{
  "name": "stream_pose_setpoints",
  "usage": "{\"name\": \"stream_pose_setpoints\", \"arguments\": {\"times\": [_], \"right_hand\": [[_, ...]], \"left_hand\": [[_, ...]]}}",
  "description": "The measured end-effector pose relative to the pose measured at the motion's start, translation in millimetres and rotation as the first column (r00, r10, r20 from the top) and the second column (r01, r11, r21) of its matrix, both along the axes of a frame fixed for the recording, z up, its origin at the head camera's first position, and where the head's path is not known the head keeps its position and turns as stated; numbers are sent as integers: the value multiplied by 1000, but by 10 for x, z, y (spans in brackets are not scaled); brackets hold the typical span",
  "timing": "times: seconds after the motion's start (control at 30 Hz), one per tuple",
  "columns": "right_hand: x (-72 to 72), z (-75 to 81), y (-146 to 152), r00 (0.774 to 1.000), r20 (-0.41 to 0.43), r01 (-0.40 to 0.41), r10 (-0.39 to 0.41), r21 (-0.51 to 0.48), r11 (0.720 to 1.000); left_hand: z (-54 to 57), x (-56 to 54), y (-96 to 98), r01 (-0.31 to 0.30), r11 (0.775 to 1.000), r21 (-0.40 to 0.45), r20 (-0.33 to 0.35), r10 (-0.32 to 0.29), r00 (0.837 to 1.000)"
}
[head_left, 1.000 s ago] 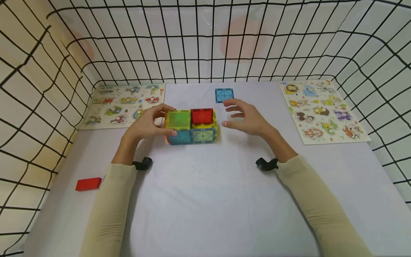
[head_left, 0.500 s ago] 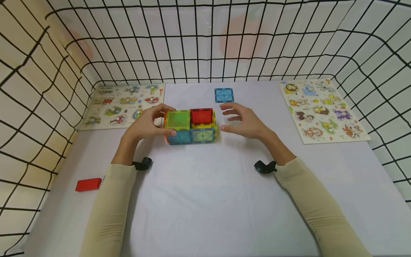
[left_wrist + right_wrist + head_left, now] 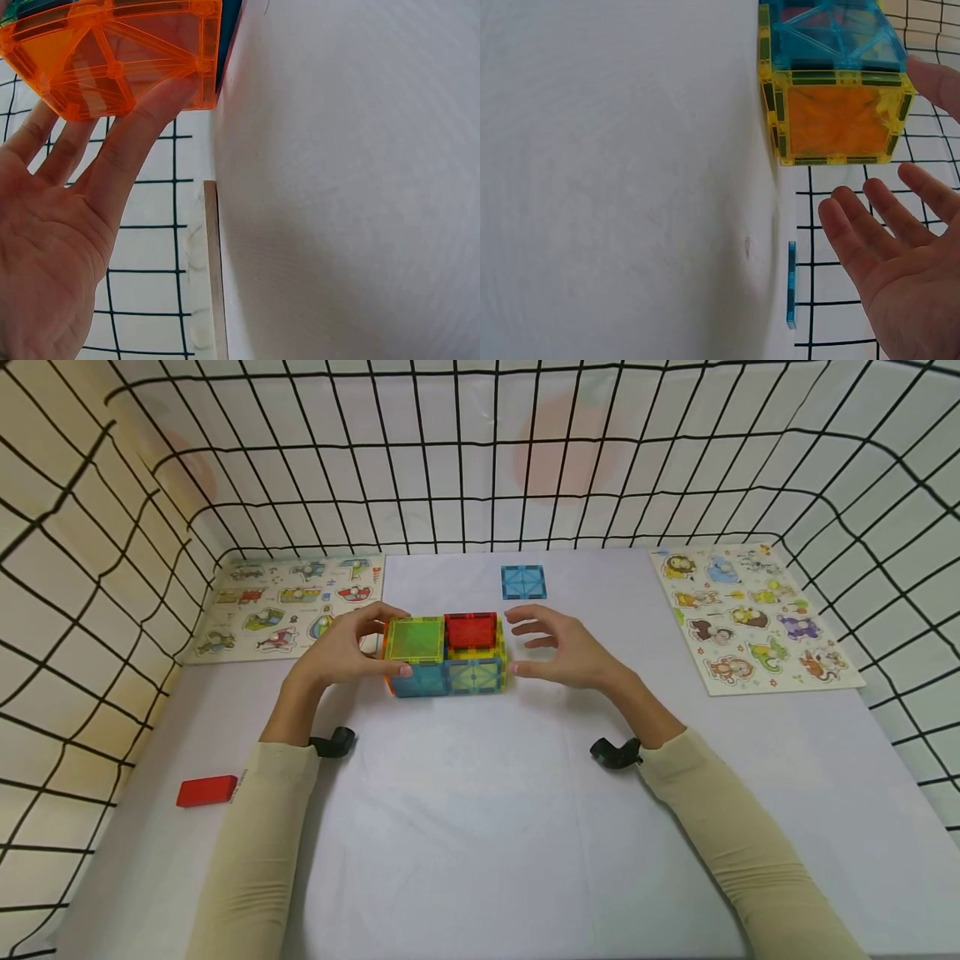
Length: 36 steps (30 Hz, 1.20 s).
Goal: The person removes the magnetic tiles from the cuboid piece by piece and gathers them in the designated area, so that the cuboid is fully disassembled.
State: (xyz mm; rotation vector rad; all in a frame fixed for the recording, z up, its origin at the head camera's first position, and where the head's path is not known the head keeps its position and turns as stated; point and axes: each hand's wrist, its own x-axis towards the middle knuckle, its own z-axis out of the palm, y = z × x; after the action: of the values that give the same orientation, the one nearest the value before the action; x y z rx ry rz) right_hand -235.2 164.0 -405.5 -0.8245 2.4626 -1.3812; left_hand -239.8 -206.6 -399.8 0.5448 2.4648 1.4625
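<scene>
A long box of see-through magnetic tiles [image 3: 477, 677] stands on the white table. Its left top is a green tile [image 3: 417, 640], and a red tile [image 3: 471, 632] sits on the right half. My left hand [image 3: 336, 647] grips the left end, thumb at the front and fingers behind; an orange tile [image 3: 142, 64] forms that end in the left wrist view. Just off the right end is my right hand [image 3: 572, 647], fingers loosely bent and holding nothing. The right wrist view shows a yellow-framed end tile [image 3: 844, 124] above its spread fingers.
A single blue tile [image 3: 523, 582] lies flat behind the box. Picture puzzle boards lie at the back left [image 3: 288, 606] and back right [image 3: 753, 618]. A red block [image 3: 207, 791] is beside the left sleeve. Black wire mesh [image 3: 480, 468] fences the table's back and sides.
My right hand has moved slightly left and toward me, closer to the box's right end. My left hand and the box have stayed in place.
</scene>
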Motion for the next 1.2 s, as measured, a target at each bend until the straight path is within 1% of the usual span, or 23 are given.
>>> {"name": "stream_pose_setpoints", "arguments": {"times": [0.17,0.33,0.43,0.47,0.67,0.7,0.77,0.83,0.93,1.07,1.2], "right_hand": [[12,-29,-37,1000,-10,-8,8,0,1000],[20,-71,-61,999,-13,-34,34,4,999],[14,-102,-66,999,-9,-47,47,2,999],[10,-112,-69,999,-5,-50,50,-2,999],[-7,-134,-107,997,33,-71,73,-42,997],[-9,-134,-114,997,32,-71,72,-44,996],[-14,-139,-121,997,23,-68,69,-44,997],[-17,-147,-123,998,8,-62,62,-37,997],[-17,-152,-123,999,-6,-54,53,-34,998],[-19,-158,-125,999,0,-41,41,-57,998],[-16,-169,-124,1000,18,-23,24,-78,997]], "left_hand": [[3,2,4,3,1000,-3,1,-3,1000],[-6,-9,10,-4,1000,-15,9,5,1000],[15,-2,23,-5,1000,-20,15,5,1000],[34,9,32,-5,1000,-22,16,5,1000],[240,145,100,1,1000,-29,25,0,1000],[264,162,107,1,1000,-27,27,0,1000],[278,171,111,1,1000,-26,27,0,1000],[260,157,106,0,1000,-20,29,1,1000],[169,95,78,-5,1000,-13,29,5,1000],[46,15,37,-8,1000,-7,21,8,1000],[4,-4,14,-4,1000,-6,10,5,1000]]}}
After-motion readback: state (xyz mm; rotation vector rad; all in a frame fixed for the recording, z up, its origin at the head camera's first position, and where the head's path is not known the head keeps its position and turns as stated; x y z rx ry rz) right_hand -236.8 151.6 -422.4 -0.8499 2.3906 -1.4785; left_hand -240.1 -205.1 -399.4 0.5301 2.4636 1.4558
